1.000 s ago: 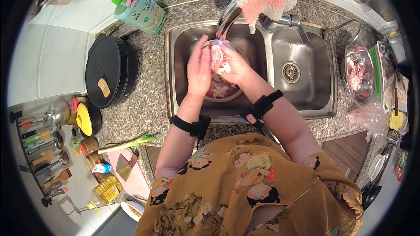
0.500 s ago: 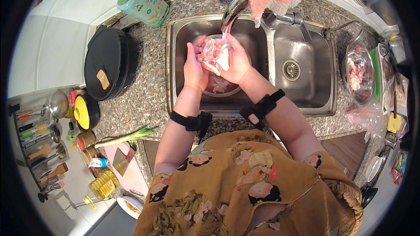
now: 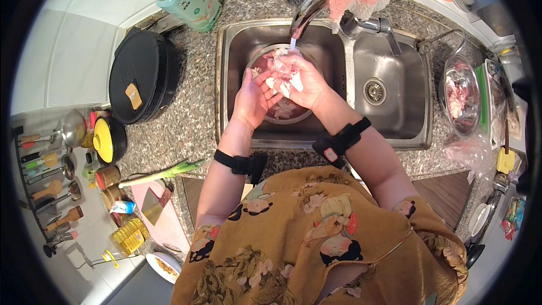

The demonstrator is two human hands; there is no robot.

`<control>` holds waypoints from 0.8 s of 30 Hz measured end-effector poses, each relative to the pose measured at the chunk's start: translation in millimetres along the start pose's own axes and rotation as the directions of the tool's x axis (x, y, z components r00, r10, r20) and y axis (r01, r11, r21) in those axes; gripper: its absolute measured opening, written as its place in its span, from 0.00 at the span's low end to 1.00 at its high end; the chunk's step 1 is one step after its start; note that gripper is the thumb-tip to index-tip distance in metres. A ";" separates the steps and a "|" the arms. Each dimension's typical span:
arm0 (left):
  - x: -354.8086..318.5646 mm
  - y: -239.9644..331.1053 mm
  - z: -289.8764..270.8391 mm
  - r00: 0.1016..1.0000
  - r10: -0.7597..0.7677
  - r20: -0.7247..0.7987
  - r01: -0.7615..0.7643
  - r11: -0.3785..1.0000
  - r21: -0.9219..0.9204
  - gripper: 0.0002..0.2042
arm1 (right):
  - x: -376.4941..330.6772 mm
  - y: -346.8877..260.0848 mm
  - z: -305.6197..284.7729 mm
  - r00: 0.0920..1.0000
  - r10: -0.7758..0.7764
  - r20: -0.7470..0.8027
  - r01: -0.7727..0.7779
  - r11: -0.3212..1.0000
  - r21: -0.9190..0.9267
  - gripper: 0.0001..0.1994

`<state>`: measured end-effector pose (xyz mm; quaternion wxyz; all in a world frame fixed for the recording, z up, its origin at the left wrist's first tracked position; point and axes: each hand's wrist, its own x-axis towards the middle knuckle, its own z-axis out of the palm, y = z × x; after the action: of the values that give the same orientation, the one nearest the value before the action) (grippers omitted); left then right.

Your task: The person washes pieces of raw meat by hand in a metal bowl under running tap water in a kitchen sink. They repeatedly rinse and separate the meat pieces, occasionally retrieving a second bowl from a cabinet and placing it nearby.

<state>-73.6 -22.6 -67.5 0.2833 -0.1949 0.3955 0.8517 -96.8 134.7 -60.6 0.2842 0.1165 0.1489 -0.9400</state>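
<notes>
Under the running faucet (image 3: 307,16), my right hand (image 3: 309,83) is closed round pale pink pieces of raw meat (image 3: 286,77). My left hand (image 3: 252,100) lies palm up beside it, its fingers stretched and apart, the tips close to or touching the meat. Below both hands, a round bowl (image 3: 289,122) stands in the left sink basin (image 3: 333,121). More raw meat (image 3: 284,108) lies in water inside the bowl. The water stream (image 3: 292,44) falls at the far side of the meat. My hands hide part of the bowl.
Right of the right basin (image 3: 389,93), a clear bowl (image 3: 464,114) holds more raw meat. A black lidded pan (image 3: 138,73) and a soap bottle (image 3: 195,5) stand left. A cleaver (image 3: 152,206) lies on a pink board (image 3: 172,229) near a leek (image 3: 164,175).
Both hands cupped the meat before. The left hand has now lowered and opened away from it, while the right keeps hold. The view has shifted slightly.
</notes>
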 end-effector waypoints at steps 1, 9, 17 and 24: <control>-0.6 0.3 -3.3 1.000 -0.001 -0.023 0.002 1.000 0.012 0.29 | -2.3 -0.6 1.8 1.000 0.004 -0.004 -0.004 1.000 0.007 0.05; -4.7 -13.7 -6.7 0.996 -0.079 0.030 0.080 0.997 -0.023 0.26 | -17.2 9.0 27.0 0.998 0.015 -0.060 -0.015 1.000 0.003 0.03; -14.4 -5.4 -14.4 0.991 -0.065 0.118 0.073 0.995 -0.067 0.26 | -131.3 -84.2 51.6 0.950 -0.292 0.113 0.304 0.946 -0.113 0.05; -16.9 -0.6 -36.8 0.995 -0.060 0.086 0.071 0.988 -0.135 0.23 | -286.0 -245.2 32.8 0.546 -0.827 -0.130 0.601 0.496 -0.627 0.11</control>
<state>-56.4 -56.7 -80.9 0.3129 -0.1920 0.3174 0.8744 -8.7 461.0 109.0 -0.1631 0.1585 0.4846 -0.8447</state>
